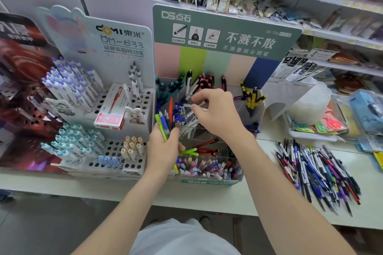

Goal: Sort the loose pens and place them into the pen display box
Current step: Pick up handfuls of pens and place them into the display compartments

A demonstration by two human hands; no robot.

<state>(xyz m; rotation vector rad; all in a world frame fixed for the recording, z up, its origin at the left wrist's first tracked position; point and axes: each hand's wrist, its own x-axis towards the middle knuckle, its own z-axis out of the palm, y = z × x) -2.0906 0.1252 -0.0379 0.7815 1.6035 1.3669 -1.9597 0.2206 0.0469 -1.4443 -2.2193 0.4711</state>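
A clear pen display box (207, 178) with a green header stands on the counter in front of me, its compartments holding pens grouped by colour. My left hand (163, 151) grips a bunch of pens (163, 124) at the box's left edge; green, blue and orange ones stick up from the fist. My right hand (215, 109) hovers over the middle compartments and pinches a white pen (191, 112) with a blue end above a cluster of similar white and blue pens. A heap of loose pens (315, 172) lies on the counter to the right.
A white DOMI display rack (116, 151) with purple, teal and yellow pens stands left of the box, with a red pen carton (112, 107) on it. A white plastic tray (310, 132) and packaged goods sit at the right. Shelves of stock rise behind.
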